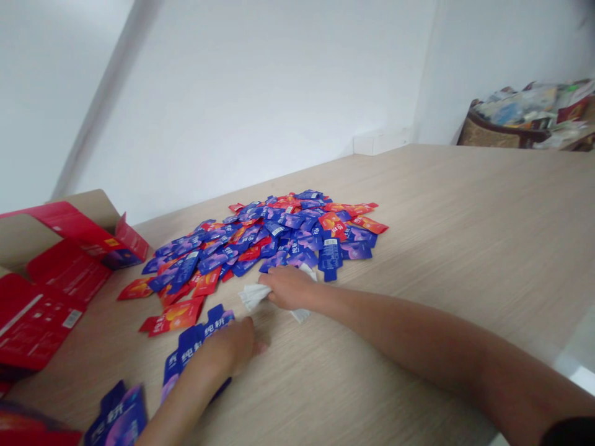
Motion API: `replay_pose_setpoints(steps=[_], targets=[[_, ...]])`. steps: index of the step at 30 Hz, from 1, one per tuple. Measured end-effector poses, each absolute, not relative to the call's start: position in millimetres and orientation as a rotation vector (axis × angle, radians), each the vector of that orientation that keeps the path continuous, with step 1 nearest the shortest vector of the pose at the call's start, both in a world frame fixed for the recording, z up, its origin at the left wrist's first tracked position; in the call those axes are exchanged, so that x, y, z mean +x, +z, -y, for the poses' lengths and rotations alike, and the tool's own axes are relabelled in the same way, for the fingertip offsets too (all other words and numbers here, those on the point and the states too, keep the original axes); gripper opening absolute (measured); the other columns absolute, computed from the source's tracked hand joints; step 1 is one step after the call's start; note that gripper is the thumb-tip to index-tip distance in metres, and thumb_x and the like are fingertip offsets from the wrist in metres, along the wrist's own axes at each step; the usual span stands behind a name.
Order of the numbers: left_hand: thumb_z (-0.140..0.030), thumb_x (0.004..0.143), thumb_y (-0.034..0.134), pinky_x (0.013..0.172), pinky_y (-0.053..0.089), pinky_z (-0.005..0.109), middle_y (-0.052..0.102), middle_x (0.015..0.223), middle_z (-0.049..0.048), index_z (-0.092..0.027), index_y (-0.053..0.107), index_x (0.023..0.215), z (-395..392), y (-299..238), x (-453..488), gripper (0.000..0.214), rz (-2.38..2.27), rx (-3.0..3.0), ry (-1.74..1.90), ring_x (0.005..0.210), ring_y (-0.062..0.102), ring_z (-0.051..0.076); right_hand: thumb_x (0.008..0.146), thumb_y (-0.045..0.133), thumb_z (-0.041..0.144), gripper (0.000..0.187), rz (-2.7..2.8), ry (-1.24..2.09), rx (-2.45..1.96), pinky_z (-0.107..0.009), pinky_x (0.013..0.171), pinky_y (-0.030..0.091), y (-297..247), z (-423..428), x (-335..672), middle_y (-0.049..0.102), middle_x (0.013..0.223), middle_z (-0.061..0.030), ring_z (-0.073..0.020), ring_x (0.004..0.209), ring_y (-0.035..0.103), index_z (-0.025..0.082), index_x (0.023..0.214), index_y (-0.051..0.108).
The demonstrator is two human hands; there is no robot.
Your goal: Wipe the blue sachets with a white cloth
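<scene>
Blue and red foil sachets (264, 238): a loose, overlapping pile on the pale wood-grain bench (441, 235), straight ahead of you, mostly blue with red ones scattered through it.

Your right hand (288, 288): closed around a crumpled white tissue (253, 296), its ends poking out on both sides, at the near edge of the pile.

Your left hand (225, 350): fingers curled down on a short overlapping row of blue sachets (186, 347), just nearer you than the pile; you cannot tell whether they are gripped or only touched.

Bottom left: more blue sachets (118, 415) at the bench edge.

Left side: an opened red cardboard carton (56, 297), just beside the pile.

Far right: a heap of paper packaging (520, 108) beyond the bench, by the white wall (232, 93).
</scene>
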State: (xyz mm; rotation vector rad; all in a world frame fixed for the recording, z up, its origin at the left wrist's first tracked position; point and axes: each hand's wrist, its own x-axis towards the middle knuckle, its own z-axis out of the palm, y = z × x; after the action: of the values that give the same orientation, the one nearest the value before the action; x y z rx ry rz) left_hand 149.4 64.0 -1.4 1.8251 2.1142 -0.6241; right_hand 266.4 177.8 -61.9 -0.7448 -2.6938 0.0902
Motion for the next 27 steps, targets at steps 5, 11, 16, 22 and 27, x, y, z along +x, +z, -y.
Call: replay_pose_setpoints(steps=[5,11,16,22,27], targets=[[-0.034,0.081,0.044,0.084,0.047,0.037,0.062,0.117,0.0237,-0.002,0.054,0.118,-67,7,144,0.049,-2.039,1.812,-0.712,0.105,0.06,0.031,0.081,0.052,0.03,0.025,2.741,0.114,-0.711,-0.033,0.072,0.045,-56,-176,270,0.06,0.099,-0.0076,-0.0228,0.091,0.058,0.021,0.104,0.056],[-0.036,0.082,0.04,0.085,0.046,0.037,0.061,0.118,0.0231,-0.004,0.054,0.116,-63,10,135,0.049,-2.027,1.824,-0.751,0.106,0.059,0.031,0.083,0.05,0.032,0.023,2.755,0.12,-0.704,-0.034,0.071,0.045,-54,-174,271,0.06,0.099,-0.0082,-0.0234,0.091,0.058,0.022,0.103,0.055],[-0.04,0.082,0.04,0.085,0.046,0.038,0.062,0.118,0.0223,-0.007,0.056,0.115,-57,12,139,0.049,-1.957,1.831,-0.768,0.106,0.059,0.031,0.082,0.05,0.031,0.024,2.76,0.118,-0.719,-0.034,0.071,0.045,-55,-175,269,0.06,0.1,-0.0084,-0.0239,0.092,0.058,0.022,0.104,0.056],[-0.041,0.083,0.035,0.08,0.046,0.041,0.063,0.114,0.0221,-0.01,0.053,0.117,-53,30,145,0.049,-1.864,1.878,-0.745,0.099,0.062,0.032,0.083,0.05,0.031,0.024,2.754,0.107,-0.731,-0.033,0.072,0.044,-56,-173,269,0.06,0.098,-0.0079,-0.0234,0.092,0.058,0.022,0.104,0.056],[-0.042,0.082,0.038,0.081,0.046,0.042,0.063,0.114,0.0211,-0.012,0.054,0.115,-47,33,145,0.047,-1.869,1.889,-0.703,0.101,0.061,0.032,0.083,0.05,0.032,0.024,2.757,0.109,-0.728,-0.032,0.07,0.043,-56,-175,270,0.061,0.096,-0.0069,-0.0227,0.09,0.058,0.022,0.104,0.056]])
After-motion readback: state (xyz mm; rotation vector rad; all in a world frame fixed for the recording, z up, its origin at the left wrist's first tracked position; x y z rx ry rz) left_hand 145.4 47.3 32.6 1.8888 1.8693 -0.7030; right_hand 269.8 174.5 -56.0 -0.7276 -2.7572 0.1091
